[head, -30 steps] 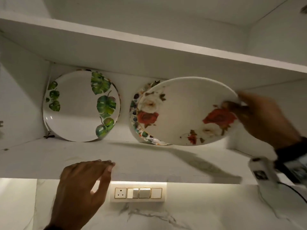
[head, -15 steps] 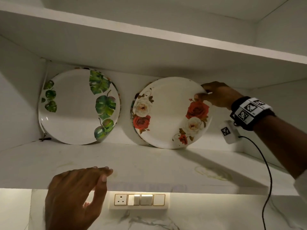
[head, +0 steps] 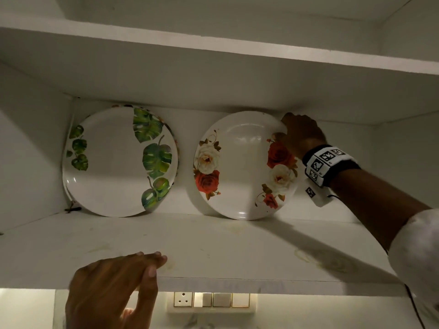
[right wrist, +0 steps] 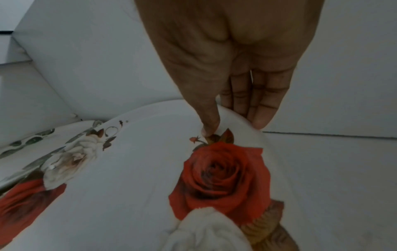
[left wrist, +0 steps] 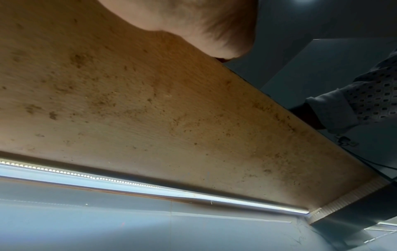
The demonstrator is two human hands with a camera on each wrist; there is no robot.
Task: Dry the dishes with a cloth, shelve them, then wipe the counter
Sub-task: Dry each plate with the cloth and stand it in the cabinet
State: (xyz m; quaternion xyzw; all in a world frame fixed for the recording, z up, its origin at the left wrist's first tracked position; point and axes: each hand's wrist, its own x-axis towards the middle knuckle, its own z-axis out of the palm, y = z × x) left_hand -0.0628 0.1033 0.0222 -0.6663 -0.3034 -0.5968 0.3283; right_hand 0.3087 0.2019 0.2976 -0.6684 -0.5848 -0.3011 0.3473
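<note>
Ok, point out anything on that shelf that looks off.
Brownish ring stains mark the shelf board near its front right. The rose plate and leaf plate lean upright and look intact; the right hand pinches the rose plate's rim.

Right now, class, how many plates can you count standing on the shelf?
2 plainly: the leaf plate leans at the left, and the rose plate at the right, pinched at its rim by the right hand. Patterned edges behind the leaf plate suggest another hidden there.

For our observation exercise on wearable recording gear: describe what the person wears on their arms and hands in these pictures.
Both hands are bare. The right wrist carries a black band with white blocks printed with black square markers, a small white tagged unit below it and a thin black cable. A rolled-up white sleeve with a small dark pattern covers the right arm.
</note>
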